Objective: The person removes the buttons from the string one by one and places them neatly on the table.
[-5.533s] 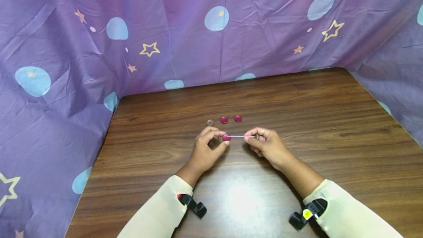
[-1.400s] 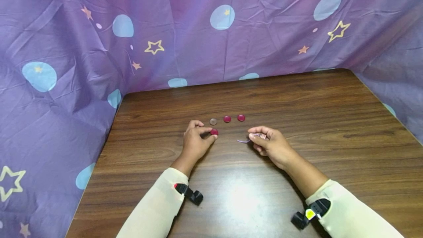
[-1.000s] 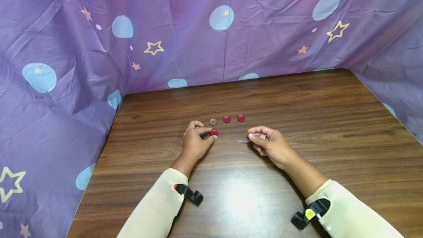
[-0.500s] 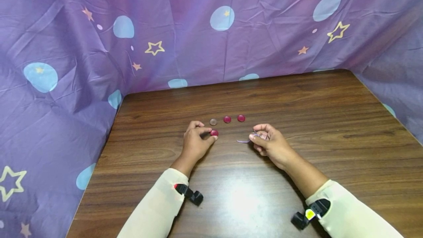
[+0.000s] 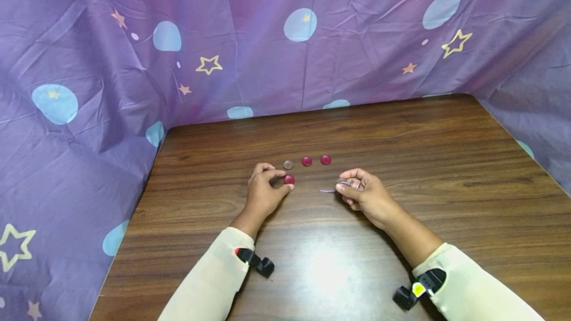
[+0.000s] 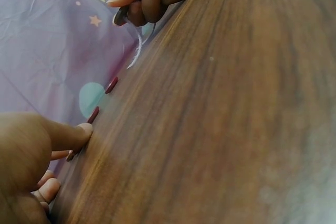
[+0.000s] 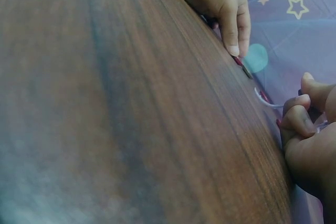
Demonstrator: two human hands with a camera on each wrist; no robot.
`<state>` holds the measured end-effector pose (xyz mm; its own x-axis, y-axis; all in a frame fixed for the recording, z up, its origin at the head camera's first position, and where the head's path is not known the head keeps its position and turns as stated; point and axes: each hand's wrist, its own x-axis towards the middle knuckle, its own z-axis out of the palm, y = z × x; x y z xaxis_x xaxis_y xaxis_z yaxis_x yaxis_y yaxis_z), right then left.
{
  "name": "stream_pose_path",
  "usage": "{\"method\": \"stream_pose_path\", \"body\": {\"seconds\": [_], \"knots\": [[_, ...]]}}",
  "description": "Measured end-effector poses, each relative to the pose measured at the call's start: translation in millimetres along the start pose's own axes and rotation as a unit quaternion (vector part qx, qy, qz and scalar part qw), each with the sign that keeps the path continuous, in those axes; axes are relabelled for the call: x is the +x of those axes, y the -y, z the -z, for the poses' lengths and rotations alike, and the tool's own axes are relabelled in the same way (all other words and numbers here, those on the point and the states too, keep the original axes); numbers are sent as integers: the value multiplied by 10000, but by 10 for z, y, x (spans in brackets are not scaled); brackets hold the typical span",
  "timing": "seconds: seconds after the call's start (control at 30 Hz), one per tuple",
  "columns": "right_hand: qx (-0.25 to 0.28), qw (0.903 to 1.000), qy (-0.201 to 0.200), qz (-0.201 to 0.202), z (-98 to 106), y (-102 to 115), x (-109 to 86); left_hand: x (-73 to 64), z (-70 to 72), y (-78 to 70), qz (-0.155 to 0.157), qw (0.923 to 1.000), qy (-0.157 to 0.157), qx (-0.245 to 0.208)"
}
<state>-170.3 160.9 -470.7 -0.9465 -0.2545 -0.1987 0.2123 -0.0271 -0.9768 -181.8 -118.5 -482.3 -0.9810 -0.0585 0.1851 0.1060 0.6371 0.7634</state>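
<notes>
My left hand [image 5: 264, 189] pinches a dark red button [image 5: 289, 180] flat on the table between thumb and forefinger. In the right wrist view its fingertips touch that button's [image 7: 238, 60] edge. My right hand [image 5: 363, 192] holds a thin purple string [image 5: 327, 191], whose loose end curves out toward the left hand. A dark disc, likely a button [image 6: 121, 15], sits between thumb and fingers of the right hand in the left wrist view. Most of the gathered string is hidden in the palm. Just behind the hands lie a brown button [image 5: 287, 164] and two red buttons [image 5: 307, 161].
The wood-grain table [image 5: 214, 281] spreads around both hands. Behind it and along its sides hangs a purple curtain [image 5: 250, 28] with stars and blue circles. Black straps with small cameras [image 5: 263, 265] sit on both cream sleeves.
Over five seconds ago the string stretched from the red button to the right hand; now they are apart. The left hand moved left with the button. Lately only the right fingers shifted slightly.
</notes>
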Motion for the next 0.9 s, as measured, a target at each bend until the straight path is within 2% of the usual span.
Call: {"method": "stream_pose_path", "body": {"seconds": [0.13, 0.57, 0.67, 0.8, 0.9], "knots": [[-15, 10000, 33, 42, 3, -2, -2, 3, -2, 0, 72, 9999, 7, -86], [-177, 9997, 111, 94, -7, -13, 6, 4, 6, 2, -39, 9974, -250, -668], [-121, 9998, 142, 96, -9, -8, 6, 14, -5, 13, -256, 9954, -453, -801], [14, 9999, 135, 69, -7, -2, 4, 13, -19, 19, -708, 9900, -788, -931], [69, 9999, 136, 42, 1, -7, 5, 0, -20, 6, -1010, 9854, -914, -1024]]}}
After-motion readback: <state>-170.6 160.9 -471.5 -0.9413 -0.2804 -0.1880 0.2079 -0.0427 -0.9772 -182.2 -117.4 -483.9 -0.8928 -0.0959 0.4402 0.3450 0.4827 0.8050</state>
